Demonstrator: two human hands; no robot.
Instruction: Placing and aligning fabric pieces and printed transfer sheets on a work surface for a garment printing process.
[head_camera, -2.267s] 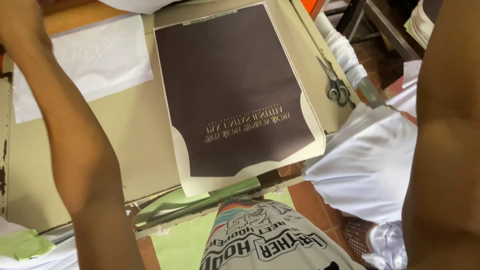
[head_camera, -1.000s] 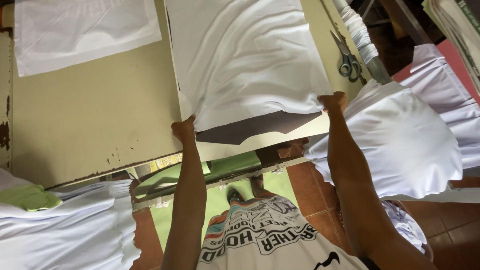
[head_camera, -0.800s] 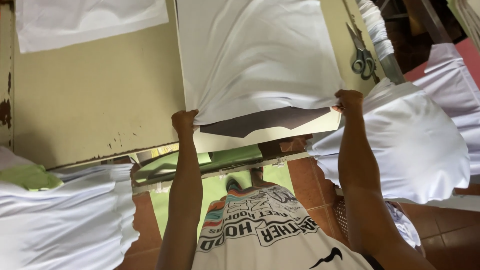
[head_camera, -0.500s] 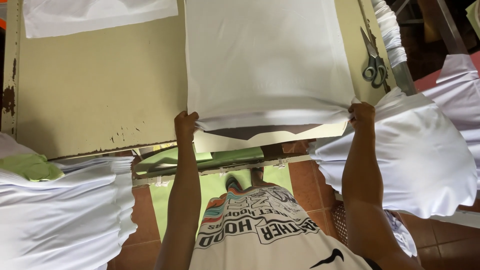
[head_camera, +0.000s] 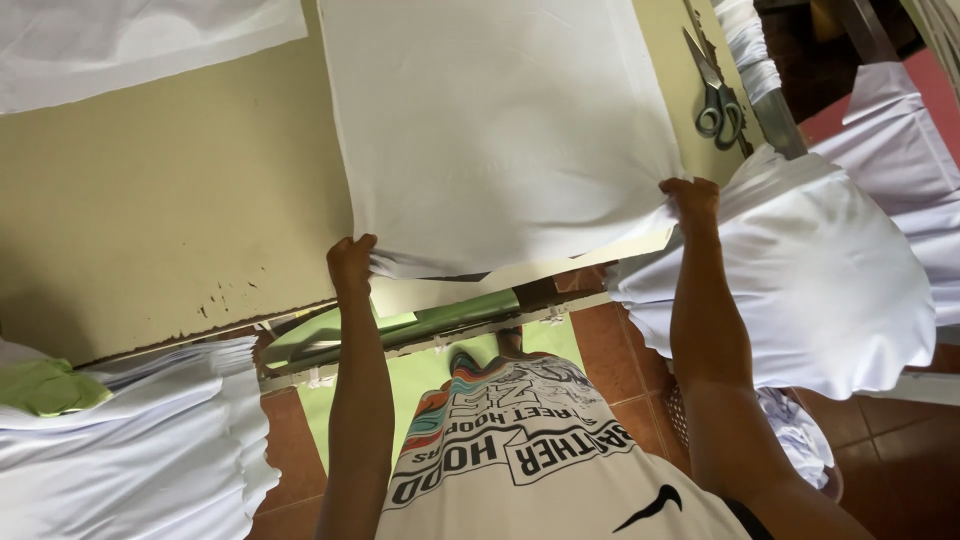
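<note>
A white garment (head_camera: 500, 130) lies spread flat over a board on the beige table (head_camera: 170, 230). My left hand (head_camera: 352, 262) grips its near-left hem corner at the table's front edge. My right hand (head_camera: 690, 200) grips the near-right hem corner, where the cloth bunches. A thin dark strip of the board shows under the hem between my hands, with a pale sheet edge (head_camera: 440, 292) sticking out below it.
Scissors (head_camera: 715, 95) lie at the table's right edge. A white sheet (head_camera: 130, 40) lies at the far left. Stacked white cloth (head_camera: 130, 440) with a green piece (head_camera: 50, 385) sits lower left; a white fabric heap (head_camera: 830, 280) sits right. Tiled floor below.
The dark printed board was bare; a white garment now covers it. Both hands have pulled the hem toward me until almost all of the dark board is hidden.
</note>
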